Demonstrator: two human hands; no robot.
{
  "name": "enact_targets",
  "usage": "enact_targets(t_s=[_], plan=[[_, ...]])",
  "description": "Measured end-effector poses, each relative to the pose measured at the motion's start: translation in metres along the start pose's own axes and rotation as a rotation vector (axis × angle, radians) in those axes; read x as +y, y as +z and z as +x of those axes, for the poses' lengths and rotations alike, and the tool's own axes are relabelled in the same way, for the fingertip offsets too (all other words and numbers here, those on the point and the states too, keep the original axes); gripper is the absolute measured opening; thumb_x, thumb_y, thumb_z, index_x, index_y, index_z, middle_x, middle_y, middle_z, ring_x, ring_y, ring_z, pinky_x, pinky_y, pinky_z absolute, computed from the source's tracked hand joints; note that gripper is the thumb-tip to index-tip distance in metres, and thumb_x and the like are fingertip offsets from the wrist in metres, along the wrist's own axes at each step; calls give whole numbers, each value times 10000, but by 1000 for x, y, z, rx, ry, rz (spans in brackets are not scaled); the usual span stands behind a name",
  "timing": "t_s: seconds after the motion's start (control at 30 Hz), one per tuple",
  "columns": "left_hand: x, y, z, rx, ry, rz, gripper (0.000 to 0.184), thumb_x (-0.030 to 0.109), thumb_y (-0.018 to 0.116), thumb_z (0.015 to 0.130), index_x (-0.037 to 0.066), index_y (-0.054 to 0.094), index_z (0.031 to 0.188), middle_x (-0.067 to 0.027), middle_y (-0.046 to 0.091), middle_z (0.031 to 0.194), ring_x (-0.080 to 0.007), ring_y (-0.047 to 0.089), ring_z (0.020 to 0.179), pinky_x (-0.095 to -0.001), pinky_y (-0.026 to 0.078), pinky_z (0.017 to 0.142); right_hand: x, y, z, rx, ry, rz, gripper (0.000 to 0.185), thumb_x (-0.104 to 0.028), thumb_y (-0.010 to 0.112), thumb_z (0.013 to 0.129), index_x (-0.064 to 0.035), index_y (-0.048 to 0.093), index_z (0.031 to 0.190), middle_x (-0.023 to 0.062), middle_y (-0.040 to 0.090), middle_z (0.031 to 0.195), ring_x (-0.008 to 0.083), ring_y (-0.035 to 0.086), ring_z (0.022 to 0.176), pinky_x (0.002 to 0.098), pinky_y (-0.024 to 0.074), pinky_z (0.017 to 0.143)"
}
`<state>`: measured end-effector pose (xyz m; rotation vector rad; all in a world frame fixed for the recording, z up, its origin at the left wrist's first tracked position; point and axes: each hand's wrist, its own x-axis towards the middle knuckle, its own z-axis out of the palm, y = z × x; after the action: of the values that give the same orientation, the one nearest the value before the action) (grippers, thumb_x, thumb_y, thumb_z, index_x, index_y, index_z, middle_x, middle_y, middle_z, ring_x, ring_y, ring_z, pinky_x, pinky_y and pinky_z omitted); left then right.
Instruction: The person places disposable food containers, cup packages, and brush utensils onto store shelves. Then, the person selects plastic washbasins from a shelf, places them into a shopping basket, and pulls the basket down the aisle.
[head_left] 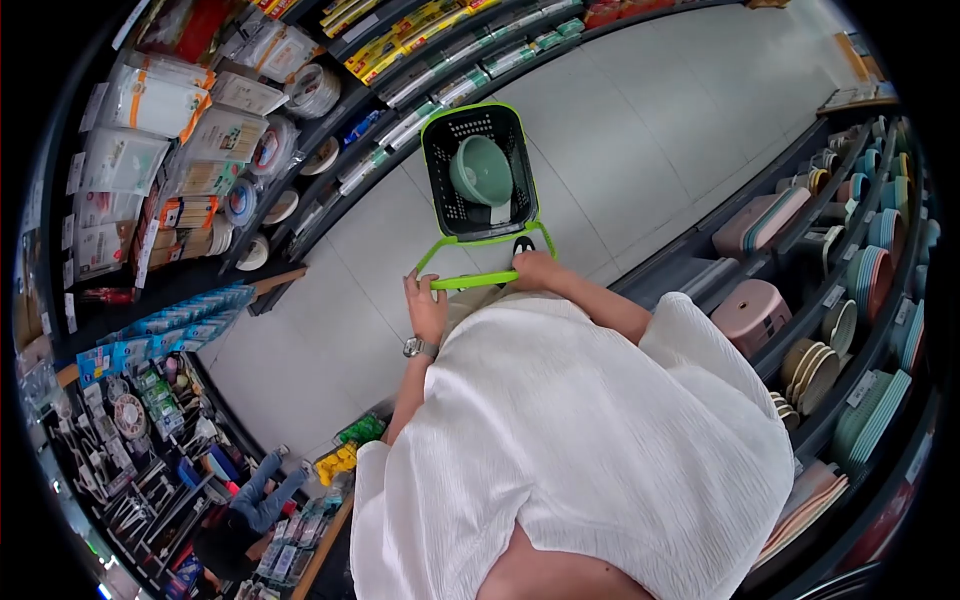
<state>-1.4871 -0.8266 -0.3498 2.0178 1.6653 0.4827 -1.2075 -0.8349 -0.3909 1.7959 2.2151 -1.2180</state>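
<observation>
Basket [438, 165], head view: located in front of the person [570, 420], between shelves [735, 195], with a green bowl [483, 170] inside. The right hand [535, 272] grasps the right end of the green handle [475, 281]. The left hand [426, 308] contacts the left end; whether its fingers are closed cannot be determined.

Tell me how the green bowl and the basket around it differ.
Colour: the bowl is muted green, while the basket is dark with lime edging.
Shape: the bowl is round; the basket is roughly rectangular with rounded corners.
Size: the bowl is smaller, lying inside the basket.
Contact: the right hand grips the basket's handle; neither hand touches the bowl.
Both show some green.
</observation>
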Motion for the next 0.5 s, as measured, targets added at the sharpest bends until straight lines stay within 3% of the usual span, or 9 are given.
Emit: enact_targets(t_s=[0.03,0.1,0.2,0.3,0.37,0.5], plan=[[1,1,0,4,-3,2,280,12,673,810,23,625,1086,-278,497,1328,-474,477,1248,-506,395,1097,-3,2,1,8,16,33,333,-316,684,761,10,705,830,220,707,887,395,689,872,467,551,801],[0,1,-1,14,-2,17,322,36,691,801,33,593,1107,-282,434,1373,-537,353,1327,-572,306,1157,-8,8,3,17,26,65,345,-329,688,760,6,711,839,224,708,898,395,689,886,470,548,812],[-4,-2,-5,-4,-38,61,370,51,712,786,15,573,1126,-306,421,1353,-526,326,1338,-590,250,1178,-15,12,10,-139,20,89,428,-374,625,790,14,720,943,245,697,1012,384,669,979,466,533,855],[-5,-8,-10,-45,-57,119,400,84,739,753,-6,571,1104,-339,426,1313,-532,338,1319,-616,194,1191,-20,20,15,-251,-18,123,381,-425,661,788,-101,735,975,185,704,989,356,676,957,467,535,831],[-7,-9,-14,-40,-79,173,404,109,745,744,-20,570,1085,-352,434,1299,-540,346,1311,-634,178,1188,0,61,27,-83,-208,106,318,-372,613,855,-86,708,958,185,701,965,366,673,956,490,526,818],[-13,-8,-26,-6,-108,282,426,139,744,743,-47,550,1072,-365,469,1260,-543,380,1288,-649,173,1179,7,69,38,-255,-221,107,315,-368,617,846,-87,698,965,185,698,983,378,673,943,479,526,802]])
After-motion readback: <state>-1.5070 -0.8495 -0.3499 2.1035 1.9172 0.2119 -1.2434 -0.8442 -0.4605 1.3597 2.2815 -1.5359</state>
